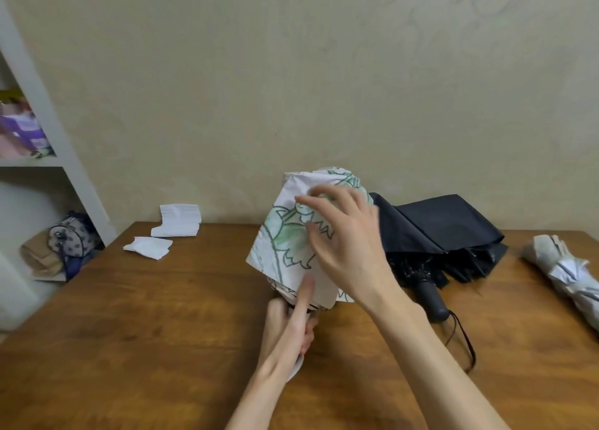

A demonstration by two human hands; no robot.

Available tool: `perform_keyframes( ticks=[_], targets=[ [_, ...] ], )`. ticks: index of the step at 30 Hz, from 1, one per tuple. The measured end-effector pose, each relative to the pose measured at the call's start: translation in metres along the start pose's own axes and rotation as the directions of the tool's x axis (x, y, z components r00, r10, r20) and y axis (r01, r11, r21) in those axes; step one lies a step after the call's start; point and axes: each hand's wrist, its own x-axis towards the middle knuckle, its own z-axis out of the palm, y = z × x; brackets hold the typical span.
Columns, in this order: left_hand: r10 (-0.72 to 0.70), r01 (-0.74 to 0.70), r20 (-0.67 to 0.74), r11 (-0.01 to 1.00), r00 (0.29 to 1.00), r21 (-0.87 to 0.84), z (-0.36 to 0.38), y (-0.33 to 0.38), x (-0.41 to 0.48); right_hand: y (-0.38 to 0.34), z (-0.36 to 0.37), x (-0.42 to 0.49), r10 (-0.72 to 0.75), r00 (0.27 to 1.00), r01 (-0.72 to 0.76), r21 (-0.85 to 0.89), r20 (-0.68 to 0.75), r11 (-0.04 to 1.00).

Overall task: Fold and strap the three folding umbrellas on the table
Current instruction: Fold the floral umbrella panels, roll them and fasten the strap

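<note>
A white umbrella with green line drawings (285,235) stands upright over the table's middle, its canopy loose and bunched. My left hand (291,322) grips its handle end from below, the index finger stretched up along the fabric. My right hand (343,244) lies over the canopy's right side with fingers spread and relaxed. A black umbrella (444,235) lies collapsed and loose behind my right hand, its handle (432,301) and wrist cord pointing toward me. A pale grey umbrella (564,267) lies rolled at the right edge.
Two crumpled white paper pieces (176,220) (149,247) lie at the wooden table's (146,332) back left. A white shelf unit (55,160) stands to the left, with bags on the floor beneath it. A beige wall runs close behind the table.
</note>
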Motion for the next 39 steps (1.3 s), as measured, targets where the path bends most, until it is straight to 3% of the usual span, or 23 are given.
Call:
perform_keyframes(
  ticks=[3, 7, 9, 12, 15, 18, 21, 24, 26, 31, 33, 39],
  targets=[
    [0.019, -0.019, 0.007, 0.998, 1.0, 0.057, 0.0, 0.0, -0.002, 0.01, 0.003, 0.01, -0.027, 0.999, 0.017, -0.292, -0.032, 0.956],
    [0.036, -0.041, 0.04, 0.99, 0.999, 0.132, -0.003, -0.002, -0.001, 0.016, 0.004, 0.02, -0.004, 0.997, 0.031, -0.338, 0.08, 0.941],
    [0.03, -0.035, 0.039, 0.991, 0.999, 0.131, -0.004, -0.003, -0.001, 0.017, 0.0, 0.022, 0.033, 0.996, -0.014, -0.222, 0.079, 0.975],
    [0.028, -0.031, 0.03, 0.996, 0.999, 0.078, -0.008, -0.003, 0.001, 0.02, -0.015, 0.016, 0.22, 0.975, -0.215, 0.13, -0.027, 0.968],
    [0.038, -0.039, 0.023, 0.998, 0.999, 0.044, -0.013, -0.001, 0.002, 0.03, -0.027, 0.004, 0.504, 0.863, -0.446, 0.414, -0.036, 0.793],
    [0.009, -0.01, 0.03, 1.0, 1.0, 0.022, -0.02, 0.002, 0.005, 0.044, -0.032, -0.008, 0.665, 0.743, -0.615, 0.466, 0.073, 0.636],
    [-0.057, 0.059, 0.081, 0.998, 0.995, -0.028, -0.03, 0.01, 0.008, 0.058, -0.033, -0.014, 0.664, 0.719, -0.664, 0.482, 0.203, 0.572],
    [-0.092, 0.107, 0.176, 0.991, 0.98, -0.079, -0.037, 0.018, 0.008, 0.061, -0.033, -0.016, 0.643, 0.646, -0.738, 0.549, 0.411, 0.392],
    [-0.089, 0.118, 0.219, 0.986, 0.972, -0.121, -0.039, 0.021, 0.007, 0.055, -0.031, -0.019, 0.577, 0.627, -0.77, 0.524, 0.522, 0.363],
    [-0.063, 0.101, 0.202, 0.978, 0.977, -0.183, -0.044, 0.021, 0.009, 0.062, -0.034, -0.02, 0.644, 0.624, -0.665, 0.734, 0.442, 0.141],
    [-0.057, 0.09, 0.179, 0.978, 0.982, -0.186, -0.047, 0.02, 0.011, 0.066, -0.043, -0.019, 0.655, 0.626, -0.65, 0.747, 0.423, 0.138],
    [-0.068, 0.069, 0.046, 0.997, 0.997, -0.037, -0.046, 0.015, 0.016, 0.065, -0.06, -0.016, 0.593, 0.726, -0.597, 0.748, 0.349, 0.29]
  ],
)
